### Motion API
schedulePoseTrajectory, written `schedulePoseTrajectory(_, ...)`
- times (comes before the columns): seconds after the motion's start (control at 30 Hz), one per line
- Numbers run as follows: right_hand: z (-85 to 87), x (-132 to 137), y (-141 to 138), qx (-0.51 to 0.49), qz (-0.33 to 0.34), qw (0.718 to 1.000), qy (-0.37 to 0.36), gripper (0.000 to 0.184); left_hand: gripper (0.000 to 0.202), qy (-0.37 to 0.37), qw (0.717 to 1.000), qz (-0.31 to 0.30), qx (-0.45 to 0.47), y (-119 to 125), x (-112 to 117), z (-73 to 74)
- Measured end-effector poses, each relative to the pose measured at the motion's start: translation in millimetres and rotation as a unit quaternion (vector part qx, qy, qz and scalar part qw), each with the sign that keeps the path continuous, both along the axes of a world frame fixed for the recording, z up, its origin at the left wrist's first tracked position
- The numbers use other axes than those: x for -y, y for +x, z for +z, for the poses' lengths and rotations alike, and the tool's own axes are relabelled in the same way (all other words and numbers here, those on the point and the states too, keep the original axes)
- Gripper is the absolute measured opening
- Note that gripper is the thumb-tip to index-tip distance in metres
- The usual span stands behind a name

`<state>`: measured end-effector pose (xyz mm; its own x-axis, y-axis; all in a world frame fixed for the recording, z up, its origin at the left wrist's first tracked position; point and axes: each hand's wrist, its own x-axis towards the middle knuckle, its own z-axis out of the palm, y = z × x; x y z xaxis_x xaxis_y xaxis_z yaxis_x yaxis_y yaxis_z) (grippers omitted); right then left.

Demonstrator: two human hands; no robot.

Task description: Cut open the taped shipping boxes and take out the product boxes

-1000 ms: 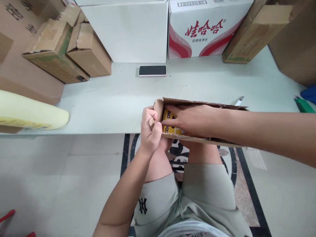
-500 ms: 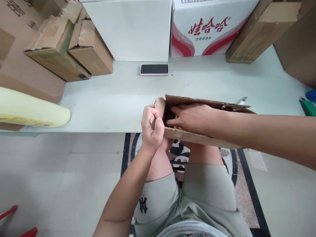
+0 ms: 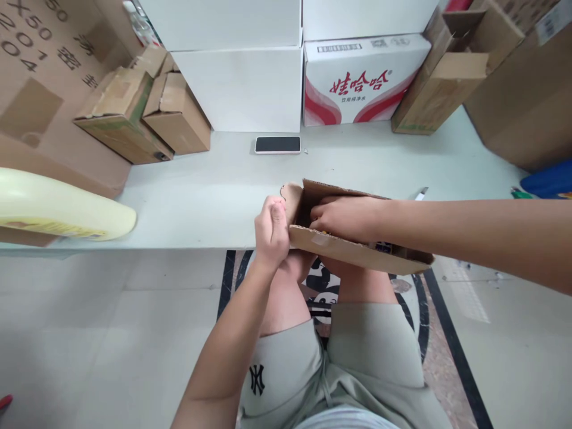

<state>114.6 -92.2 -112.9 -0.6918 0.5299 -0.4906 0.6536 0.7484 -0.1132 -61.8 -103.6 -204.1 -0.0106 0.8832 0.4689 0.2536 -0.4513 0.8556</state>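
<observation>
A narrow open cardboard box (image 3: pixel 357 255) rests across the front edge of the table, above my knees. My left hand (image 3: pixel 271 232) is closed on the flap at its left end. Inside the box lies my right hand (image 3: pixel 342 215), its fingers curled down. Under that hand and wrist show small bits of a yellow and dark blue printed item (image 3: pixel 383 246); most of it is hidden, and so is whatever the fingertips grip.
Behind the box a phone (image 3: pixel 277 145) lies on the table (image 3: pixel 214 196). A box cutter (image 3: pixel 420 193) sits beyond my right forearm. White boxes (image 3: pixel 241 89), a red-and-white carton (image 3: pixel 364 83) and brown cartons line the back. A pale yellow bottle (image 3: pixel 67 202) lies at left.
My right fingers have gone from spread to curled inside the box. The box's right end has swung down toward me, and my left hand still grips the flap.
</observation>
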Motion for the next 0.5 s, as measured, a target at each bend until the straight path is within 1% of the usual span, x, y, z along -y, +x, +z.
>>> schedulePoseTrajectory(0.07, 9.0, -3.2, 7.6, 0.002, 0.022, 1.0, 0.005, 0.027, 0.055, -0.008, 1.0, 0.015, 0.0, 1.2, -2.6, 0.7)
schedulePoseTrajectory(0.17, 19.6, -2.9, 22.8, -0.02, 0.06, 0.996, 0.061, 0.026, 0.058, -0.018, 0.999, 0.028, -0.006, 2.7, -6.9, 0.0)
schedulePoseTrajectory(0.27, 23.8, 3.9, 42.4, -0.05, 0.101, 0.985, 0.129, 0.022, 0.06, -0.022, 0.999, 0.033, -0.011, 2.9, -10.1, -1.6)
schedulePoseTrajectory(0.4, 27.7, 18.5, 69.0, -0.074, 0.111, 0.967, 0.217, 0.023, 0.059, -0.022, 0.999, 0.036, -0.009, 3.5, -11.4, -3.3)
schedulePoseTrajectory(0.5, 32.9, 27.9, 82.4, -0.069, 0.1, 0.963, 0.24, 0.021, 0.059, -0.016, 0.999, 0.036, -0.006, 4.8, -11.7, -4.1)
